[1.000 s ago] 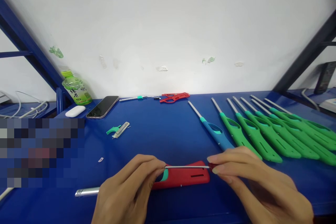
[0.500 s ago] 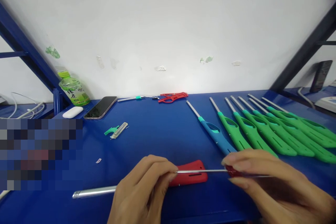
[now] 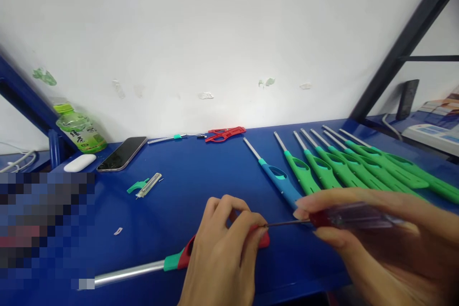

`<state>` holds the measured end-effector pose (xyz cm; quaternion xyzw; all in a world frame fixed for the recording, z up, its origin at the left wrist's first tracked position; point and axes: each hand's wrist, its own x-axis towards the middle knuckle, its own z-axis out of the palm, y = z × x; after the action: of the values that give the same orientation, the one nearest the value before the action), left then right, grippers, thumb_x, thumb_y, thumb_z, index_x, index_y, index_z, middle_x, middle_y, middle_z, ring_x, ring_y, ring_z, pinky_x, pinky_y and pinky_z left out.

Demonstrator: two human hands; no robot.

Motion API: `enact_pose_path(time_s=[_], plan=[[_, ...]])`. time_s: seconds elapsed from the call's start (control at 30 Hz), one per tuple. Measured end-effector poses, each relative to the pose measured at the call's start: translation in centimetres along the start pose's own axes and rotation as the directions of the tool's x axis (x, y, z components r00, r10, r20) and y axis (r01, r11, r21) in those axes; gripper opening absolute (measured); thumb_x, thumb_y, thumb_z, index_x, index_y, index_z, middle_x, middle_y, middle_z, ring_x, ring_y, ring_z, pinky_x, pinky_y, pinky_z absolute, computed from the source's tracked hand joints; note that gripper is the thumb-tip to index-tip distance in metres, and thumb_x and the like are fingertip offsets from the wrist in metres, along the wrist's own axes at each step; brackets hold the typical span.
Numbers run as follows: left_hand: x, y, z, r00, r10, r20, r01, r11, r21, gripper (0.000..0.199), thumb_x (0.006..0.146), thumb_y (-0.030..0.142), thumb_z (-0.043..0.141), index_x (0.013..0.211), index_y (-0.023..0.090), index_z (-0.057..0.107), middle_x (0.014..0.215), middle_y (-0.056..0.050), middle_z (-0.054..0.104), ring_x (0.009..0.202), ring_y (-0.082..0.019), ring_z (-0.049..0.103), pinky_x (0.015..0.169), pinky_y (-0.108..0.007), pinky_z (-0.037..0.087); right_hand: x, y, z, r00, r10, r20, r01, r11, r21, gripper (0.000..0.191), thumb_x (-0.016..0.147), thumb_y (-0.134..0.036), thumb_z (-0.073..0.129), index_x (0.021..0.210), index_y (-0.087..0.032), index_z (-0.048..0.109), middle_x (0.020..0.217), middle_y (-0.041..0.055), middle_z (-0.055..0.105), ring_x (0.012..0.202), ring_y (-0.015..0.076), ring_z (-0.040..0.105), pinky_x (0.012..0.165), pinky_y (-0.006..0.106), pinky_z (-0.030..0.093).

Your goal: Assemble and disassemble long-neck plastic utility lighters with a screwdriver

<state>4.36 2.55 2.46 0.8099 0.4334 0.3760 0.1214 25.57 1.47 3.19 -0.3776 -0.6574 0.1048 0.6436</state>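
My right hand point(image 3: 412, 263) is closed around a screwdriver point(image 3: 353, 216) with a clear and red handle. Its thin shaft points left, and the tip meets the fingertips of my left hand point(image 3: 225, 248). That hand is closed over the red handle of a long-nosed lighter point(image 3: 173, 261), thumb and forefinger pinched near the handle's right end. The lighter's silver tube stretches to the left past a teal collar. My fingers hide most of the red handle and whatever the screwdriver tip touches.
A blue lighter point(image 3: 278, 181) and several green lighters point(image 3: 303, 172) lie in a row on the right. Red handle shells point(image 3: 225, 134) and a thin metal rod point(image 3: 167, 139) lie by the wall. Farther left are a clear-and-teal part point(image 3: 148, 185), a phone point(image 3: 122, 154), a white case point(image 3: 79, 163) and a green bottle point(image 3: 81, 130).
My left hand has shifted right along the lighter, covering more of its handle and baring the teal collar. The screwdriver's clear handle now shows in my right hand. The view has turned slightly.
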Motion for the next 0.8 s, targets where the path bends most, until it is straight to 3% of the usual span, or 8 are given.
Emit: enact_pose_path(time_s=[0.13, 0.3, 0.47, 0.67, 0.8], plan=[[0.0, -0.2, 0.3, 0.998, -0.013, 0.063, 0.013, 1.0, -0.011, 0.022, 0.108, 0.014, 0.055, 0.107, 0.027, 0.073, 0.106, -0.002, 0.07, 0.095, -0.021, 0.062, 0.081, -0.034, 0.056, 0.4, -0.3, 0.2, 1.0, -0.025, -0.009, 0.026, 0.998, 0.06, 0.058, 0.085, -0.009, 0.087, 0.133, -0.039, 0.075, 0.106, 0.0001, 0.086, 0.078, 0.0244, 0.084, 0.071, 0.037, 0.074], [0.1, -0.4, 0.9, 0.993, -0.031, 0.118, 0.03, 0.999, 0.013, 0.022, 0.109, 0.015, 0.055, 0.104, 0.027, 0.073, 0.108, -0.002, 0.073, 0.095, -0.022, 0.062, 0.08, -0.037, 0.056, 1.1, 0.0, 0.4, 0.978, -0.061, 0.198, 0.049, 0.997, 0.065, 0.072, 0.094, -0.006, 0.075, 0.15, -0.048, 0.062, 0.111, -0.0064, 0.085, 0.092, 0.0171, 0.083, 0.083, 0.027, 0.071], [0.1, -0.8, 1.7, 0.991, -0.019, 0.135, 0.005, 0.995, 0.101, 0.025, 0.11, 0.017, 0.052, 0.103, 0.027, 0.075, 0.109, -0.002, 0.074, 0.097, -0.024, 0.065, 0.08, -0.04, 0.057, 0.9, 0.7, 0.8, 0.96, -0.084, 0.267, 0.076, 0.996, 0.041, 0.072, 0.097, -0.005, 0.07, 0.155, -0.045, 0.058, 0.117, -0.0058, 0.083, 0.095, 0.0134, 0.081, 0.088, 0.023, 0.068], [-0.1, -1.0, 1.8, 0.99, -0.05, 0.134, 0.038, 0.995, 0.097, 0.026, 0.11, 0.018, 0.05, 0.106, 0.028, 0.074, 0.11, -0.001, 0.075, 0.095, -0.024, 0.069, 0.083, -0.042, 0.058, 1.7, 0.4, 1.4, 0.939, -0.078, 0.335, 0.09, 0.996, -0.022, 0.063, 0.101, -0.01, 0.068, 0.154, -0.042, 0.058, 0.108, -0.0061, 0.082, 0.086, 0.0127, 0.079, 0.085, 0.022, 0.067], [-0.5, -1.0, 1.4, 0.988, -0.045, 0.147, 0.032, 0.996, 0.086, 0.018, 0.106, 0.021, 0.061, 0.117, 0.03, 0.072, 0.117, -0.001, 0.076, 0.1, -0.026, 0.071, 0.088, -0.047, 0.06, 1.9, 0.1, 1.3, 0.924, -0.076, 0.374, 0.099, 0.994, -0.043, 0.06, 0.104, -0.01, 0.059, 0.157, -0.039, 0.056, 0.132, -0.003, 0.079, 0.111, 0.0166, 0.079, 0.098, 0.026, 0.065]])
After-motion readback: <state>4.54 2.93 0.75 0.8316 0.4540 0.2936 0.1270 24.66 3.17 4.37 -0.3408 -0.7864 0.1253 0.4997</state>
